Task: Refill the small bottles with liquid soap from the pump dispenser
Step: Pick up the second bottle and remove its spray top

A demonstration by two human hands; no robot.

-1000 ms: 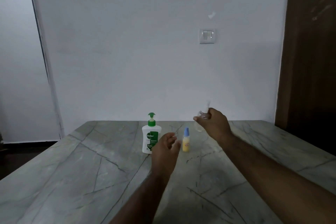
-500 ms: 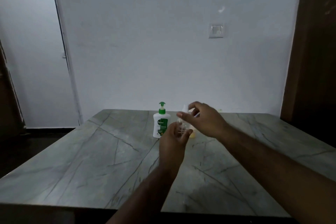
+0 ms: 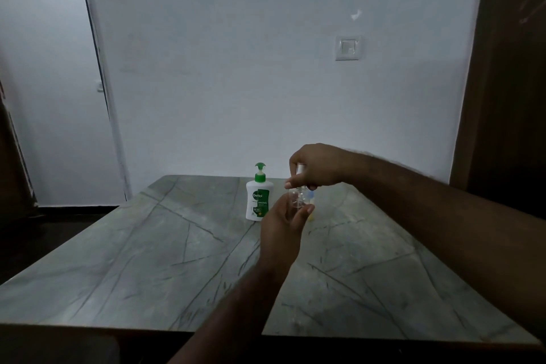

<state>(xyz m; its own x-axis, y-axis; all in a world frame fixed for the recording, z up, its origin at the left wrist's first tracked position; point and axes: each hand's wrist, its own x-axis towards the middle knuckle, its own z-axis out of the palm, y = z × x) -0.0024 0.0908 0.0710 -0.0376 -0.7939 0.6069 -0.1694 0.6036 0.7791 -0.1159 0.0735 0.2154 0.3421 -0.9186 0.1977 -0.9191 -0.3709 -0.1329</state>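
Your inventory, lower centre of the frame unless noted:

- pump dispenser (image 3: 257, 196), white body with green pump: 1.
- Small bottles: 2. You have one clear small bottle (image 3: 296, 200), gripped in your left hand (image 3: 280, 230), and one yellow small bottle (image 3: 310, 194) with a blue cap, partly hidden behind the clear one.
- small white cap (image 3: 300, 170), pinched in your right hand (image 3: 317, 167): 1.
- Your hands in view: 2.
- grey veined table (image 3: 147, 260): 1.
- wall switch (image 3: 347, 48), upper right of the frame: 1.
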